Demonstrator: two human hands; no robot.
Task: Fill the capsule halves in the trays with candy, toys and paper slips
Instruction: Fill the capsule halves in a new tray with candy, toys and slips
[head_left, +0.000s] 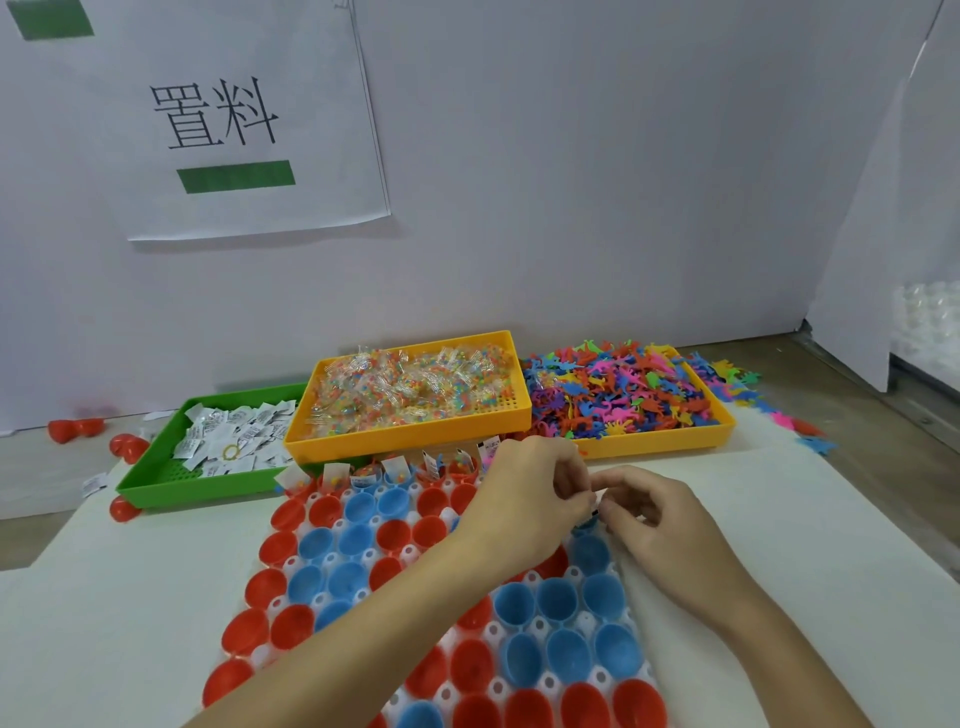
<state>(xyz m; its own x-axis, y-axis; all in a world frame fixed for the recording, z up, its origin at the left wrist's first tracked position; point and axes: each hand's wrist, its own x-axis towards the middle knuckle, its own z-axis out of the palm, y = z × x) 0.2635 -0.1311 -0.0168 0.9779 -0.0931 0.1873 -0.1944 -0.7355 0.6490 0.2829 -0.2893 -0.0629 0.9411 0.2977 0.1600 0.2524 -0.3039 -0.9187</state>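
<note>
Nearest me, glossy red and blue capsule halves (558, 654) sit cupped in the white moulded tray (540, 688). Above its far right corner my left hand (524, 499) and right hand (649, 512) meet, fingers curled and pinching something small between them, too hidden to name. Only the far row looks filled. If I fumble it, the piece may drop between the smooth cups. Crinkly candy packets (410, 387), rubbery toys (618, 395) and paper slips (228, 434) wait behind.

Three bins (410, 447) – two hands (524, 493)

Glossy plastic capsule halves (358, 506), matt paper slips (236, 431), perforated plastic candy tray (405, 434).
</note>
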